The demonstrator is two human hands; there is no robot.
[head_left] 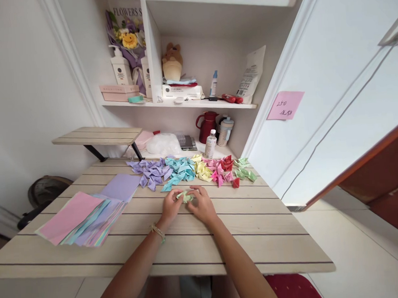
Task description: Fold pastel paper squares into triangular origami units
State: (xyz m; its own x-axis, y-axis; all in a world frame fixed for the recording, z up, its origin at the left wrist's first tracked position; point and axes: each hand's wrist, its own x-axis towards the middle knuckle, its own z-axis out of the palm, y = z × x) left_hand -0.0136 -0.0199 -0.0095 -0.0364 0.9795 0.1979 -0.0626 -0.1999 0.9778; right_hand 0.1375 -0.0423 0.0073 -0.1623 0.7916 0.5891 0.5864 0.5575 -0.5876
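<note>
A small light green folded paper (185,196) is held between my two hands over the middle of the table. My left hand (171,206) pinches its left side, a bracelet (158,232) round the wrist. My right hand (203,204) has its fingers closed on the right side; part of the paper is hidden behind them. Just beyond lie folded paper pieces in colour groups: purple (152,172), blue (182,169), yellow (203,170), pink (217,172), red (226,163) and green (245,173).
A fanned stack of coloured paper sheets (75,216) lies on the slatted table (256,245) at left. A small raised shelf (99,135) stands at the back left. Behind the paper pieces are a clear bottle (210,145), a red jug (207,127) and a tumbler (226,132).
</note>
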